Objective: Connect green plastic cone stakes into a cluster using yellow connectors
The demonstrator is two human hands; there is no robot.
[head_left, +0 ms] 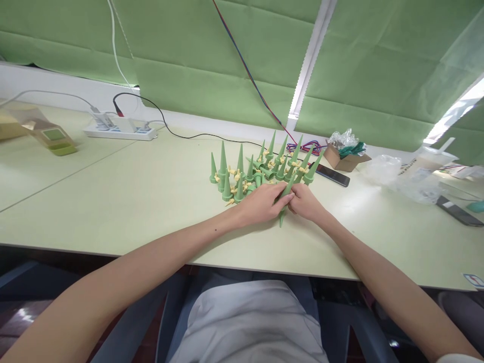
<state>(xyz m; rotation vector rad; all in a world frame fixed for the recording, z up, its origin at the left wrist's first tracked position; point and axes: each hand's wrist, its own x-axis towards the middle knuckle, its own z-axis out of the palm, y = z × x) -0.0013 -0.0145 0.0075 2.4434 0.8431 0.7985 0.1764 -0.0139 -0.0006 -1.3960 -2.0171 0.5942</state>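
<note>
In front of me my left hand is closed around a green cone-shaped spike, its thumb lying along it and its tip pointing up. My right hand is curled into a fist right against the left fingers. What the right fingers grip is hidden. Another green pointed tip shows below the hands. Just beyond them, many similar green spikes stand upright on their collars, with small yellow valve-like pieces at their bases. A few green spikes lie on their sides in the middle of the group.
A black phone and a small cardboard box lie to the right of the spikes. Farther right are clear plastic bags, a drink cup and a dark device. A white power strip with cables sits back left.
</note>
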